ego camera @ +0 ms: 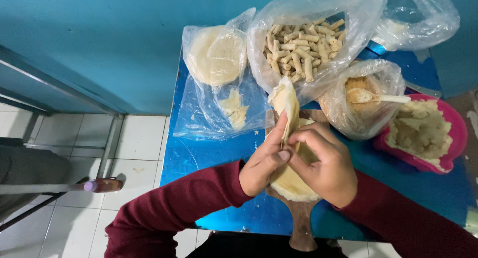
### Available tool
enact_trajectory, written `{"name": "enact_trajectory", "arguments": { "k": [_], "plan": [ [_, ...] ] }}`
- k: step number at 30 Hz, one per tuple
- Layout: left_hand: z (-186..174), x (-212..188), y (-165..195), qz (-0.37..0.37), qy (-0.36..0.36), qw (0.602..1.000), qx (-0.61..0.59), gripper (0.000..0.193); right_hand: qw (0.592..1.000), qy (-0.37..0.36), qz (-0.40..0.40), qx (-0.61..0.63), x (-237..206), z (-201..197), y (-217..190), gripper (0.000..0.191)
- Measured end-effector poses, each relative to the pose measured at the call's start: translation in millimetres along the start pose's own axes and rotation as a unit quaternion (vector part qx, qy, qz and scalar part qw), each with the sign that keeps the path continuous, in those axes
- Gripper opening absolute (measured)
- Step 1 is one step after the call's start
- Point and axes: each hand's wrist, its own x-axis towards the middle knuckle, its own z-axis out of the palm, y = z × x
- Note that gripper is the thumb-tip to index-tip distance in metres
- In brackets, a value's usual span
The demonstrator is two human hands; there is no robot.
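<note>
Head view: I peel one thin wrapper sheet (285,101) from the stack of wrappers (294,181) on the wooden board (301,223).

Head view, places given from the board: my left hand (264,163) pinches the sheet's lower edge between thumb and fingers, and my right hand (323,163) grips the same sheet just beside it, over the stack; the sheet stands lifted toward the far side. Beyond the board lies a bag of rolled pieces (301,49); to its far left a bag of round wrappers (216,56); to its right a bag of crumbs with a spoon (366,96) and a pink bowl of mash (423,133). I judge a slow, even pull, low to the stack, best avoids tearing.
</note>
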Motion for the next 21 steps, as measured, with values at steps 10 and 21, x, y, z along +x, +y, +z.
{"name": "enact_trajectory", "arguments": {
  "k": [10,21],
  "plan": [
    [1.1,-7.3,-17.9,0.013,0.167,0.985,0.036,0.060,0.980,-0.018,0.094,0.175,-18.6,1.2,21.2,0.010],
    [18.9,-7.6,0.5,0.058,0.117,0.988,-0.083,0.051,0.991,-0.056,-0.024,0.118,-13.6,10.3,19.0,0.112]
  ]
}}
